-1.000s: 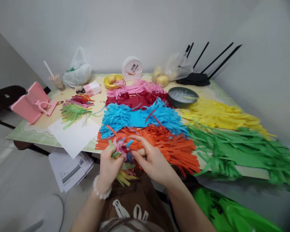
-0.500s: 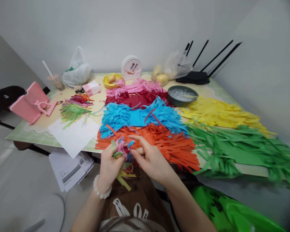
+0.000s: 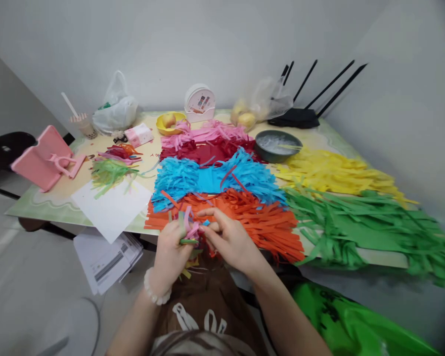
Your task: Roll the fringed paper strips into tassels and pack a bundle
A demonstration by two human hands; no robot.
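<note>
Lower and closer to our right hand point(image 3: 232, 241) now sits the blue strip end point(image 3: 206, 223), which stuck out farther half a second ago; pink loops beside it have risen. Our left hand point(image 3: 171, 251) grasps the bunch of mixed paper strips point(image 3: 191, 231) at the front edge of the counter point(image 3: 52, 203); our right thumb and fingers bend beside the blue end, and we cannot tell whether they pinch it.

Directly ahead, the orange paper fringe point(image 3: 270, 227) takes up the nearest space, partly hidden by our hands. Behind it we see blue point(image 3: 210, 180), crimson point(image 3: 215, 154) and pink point(image 3: 222, 132) fringes; yellow point(image 3: 333, 173) and green point(image 3: 374, 230) ones spread to the right, the green hanging over the edge. A dark bowl point(image 3: 278, 157) stands between the crimson and yellow. To our left, a loose heap of strips point(image 3: 111, 171) overlaps a white sheet point(image 3: 113, 212), near a pink folding stand point(image 3: 37, 160).
</note>
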